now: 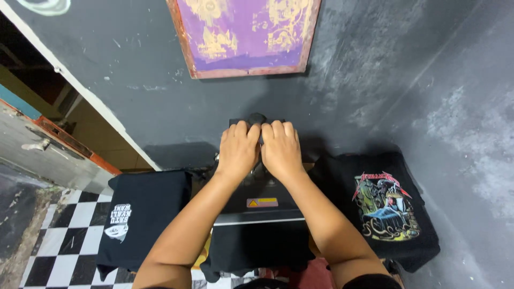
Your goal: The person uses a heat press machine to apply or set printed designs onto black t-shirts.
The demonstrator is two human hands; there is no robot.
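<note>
Both my hands rest side by side on the black handle point(257, 119) of a heat press point(261, 206). My left hand point(237, 150) and my right hand point(280, 149) have their fingers curled over the handle. The press's top plate is down, with a black garment point(257, 247) hanging out from under it toward me. A small yellow and red warning sticker point(262, 202) sits on the press top.
A folded black shirt with a white print point(140, 214) lies to the left. A stack of black shirts with a colourful print point(383, 206) lies to the right. A purple screen-printing frame point(243, 35) leans on the dark wall. Checkered tiles point(64, 241) cover the floor at lower left.
</note>
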